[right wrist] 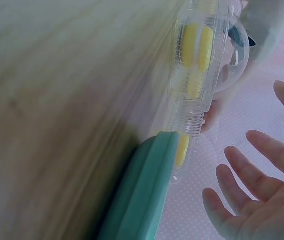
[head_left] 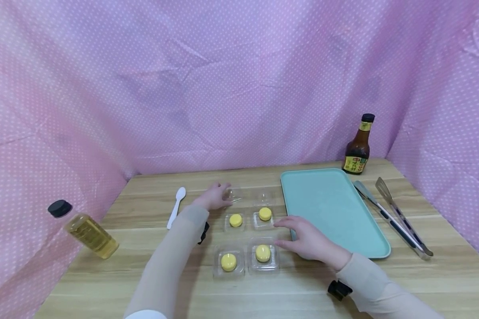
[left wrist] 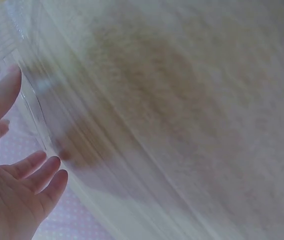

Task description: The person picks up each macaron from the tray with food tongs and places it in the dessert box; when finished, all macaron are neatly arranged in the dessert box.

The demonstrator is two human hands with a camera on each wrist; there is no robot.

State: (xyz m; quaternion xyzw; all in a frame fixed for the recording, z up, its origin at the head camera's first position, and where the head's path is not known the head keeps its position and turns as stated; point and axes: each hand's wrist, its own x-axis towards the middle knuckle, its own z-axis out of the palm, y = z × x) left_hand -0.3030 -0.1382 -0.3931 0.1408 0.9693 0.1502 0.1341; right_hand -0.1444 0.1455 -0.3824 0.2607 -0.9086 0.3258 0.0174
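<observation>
Several clear plastic boxes, each with one yellow macaron, stand mid-table: back left (head_left: 235,220), back right (head_left: 265,214), front left (head_left: 229,262) and front right (head_left: 263,253). Behind the back-left macaron, my left hand (head_left: 216,197) is at a clear lid (head_left: 234,195), thumb and fingers spread apart at its left side. Another clear lid (head_left: 264,196) lies behind the back-right macaron. Just right of the boxes hovers my right hand (head_left: 305,239), fingers loosely extended and holding nothing. Its wrist view shows a yellow macaron (right wrist: 188,45) through clear plastic, beyond the fingers (right wrist: 252,172).
A green tray (head_left: 331,208) lies right of the boxes, its near-left corner beneath my right hand. Tongs (head_left: 403,219) rest beyond it, and a brown sauce bottle (head_left: 357,146) stands behind. At left are a white spoon (head_left: 177,207) and an oil bottle (head_left: 89,235).
</observation>
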